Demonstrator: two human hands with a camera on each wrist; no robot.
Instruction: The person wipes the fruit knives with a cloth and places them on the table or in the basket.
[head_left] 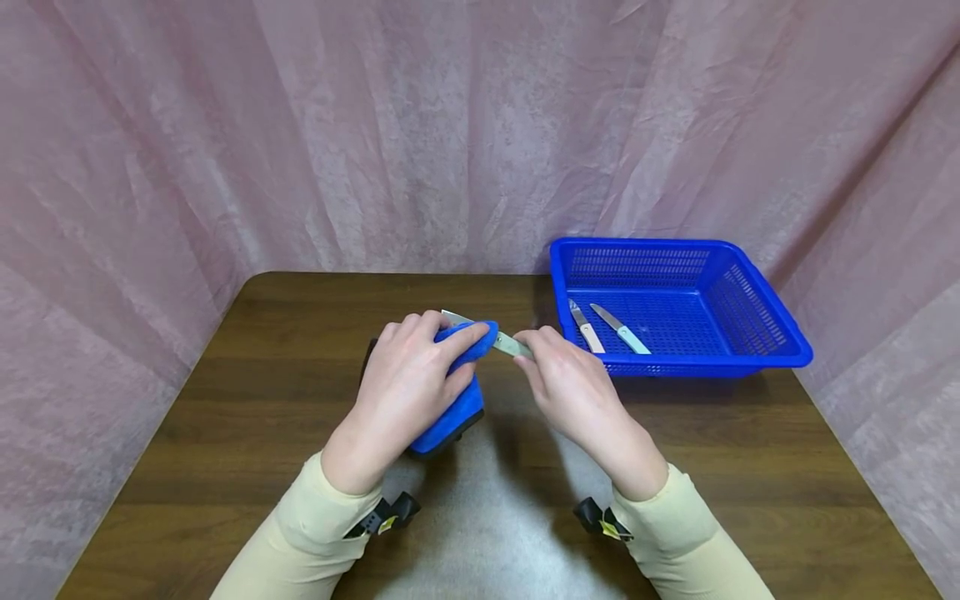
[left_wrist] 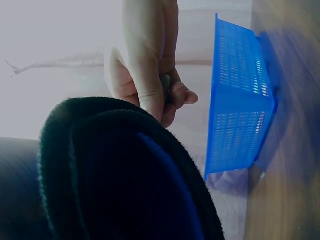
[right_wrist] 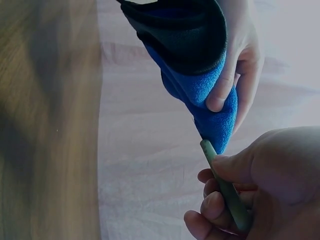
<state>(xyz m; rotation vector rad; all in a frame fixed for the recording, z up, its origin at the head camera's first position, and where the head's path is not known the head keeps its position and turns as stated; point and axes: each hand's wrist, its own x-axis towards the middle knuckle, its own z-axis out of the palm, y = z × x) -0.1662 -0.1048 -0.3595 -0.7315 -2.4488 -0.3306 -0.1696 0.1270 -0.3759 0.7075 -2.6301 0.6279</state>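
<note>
A green-handled knife [right_wrist: 227,192] is in my right hand [head_left: 573,379], the thumb and fingers gripping its handle. Its blade [head_left: 454,317] points up and left, its tip showing past a blue cloth [head_left: 456,408] with a dark edge. My left hand [head_left: 412,367] pinches the folded cloth around the blade, close to the handle. In the right wrist view the left thumb presses the cloth [right_wrist: 202,95] and its lower corner meets the top of the handle. In the left wrist view the dark side of the cloth [left_wrist: 125,175] hides much of the scene.
A blue plastic basket [head_left: 772,362] stands at the back right of the wooden table [head_left: 247,400]. Inside it lie a knife with a pinkish handle [head_left: 592,337] and one with a pale green handle [head_left: 633,340]. A pink curtain [head_left: 420,133] hangs behind.
</note>
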